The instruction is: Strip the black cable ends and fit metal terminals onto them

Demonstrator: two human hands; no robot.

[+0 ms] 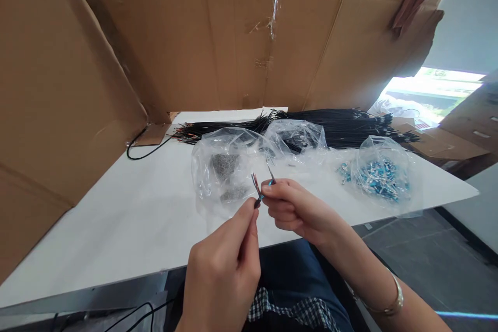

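Note:
My left hand pinches a black cable between thumb and finger, with its thin, fanned-out wire ends pointing up. Just to the right, my right hand is closed in a pinch on a small blue part with thin metal leads. The fingertips of both hands nearly meet above the front of the table, and the blue part is close to the wire ends. Whether the part touches the wires cannot be made out. Fingers hide most of the blue part.
On the white table, a clear plastic bag holds small grey pieces. A second bag at right contains many blue parts. Bundles of black cables lie along the back, before a cardboard wall. One loose cable curls at left.

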